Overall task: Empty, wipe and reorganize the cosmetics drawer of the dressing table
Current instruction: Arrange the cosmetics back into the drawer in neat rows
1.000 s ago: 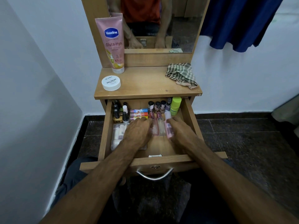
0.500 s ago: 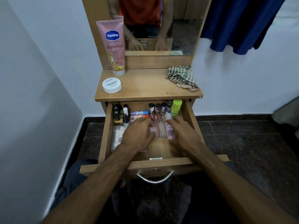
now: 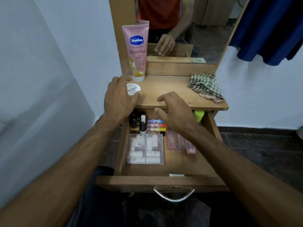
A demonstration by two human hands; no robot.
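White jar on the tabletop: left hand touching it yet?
Touching. Head view shows the left hand over the white jar, its thumb against the jar's near rim, no gap visible.

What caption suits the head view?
Left hand reaches the white jar above the open drawer.

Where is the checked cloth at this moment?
In the head view, the checked cloth lies crumpled at the right rear of the dressing table top, below the mirror, clear of both hands.
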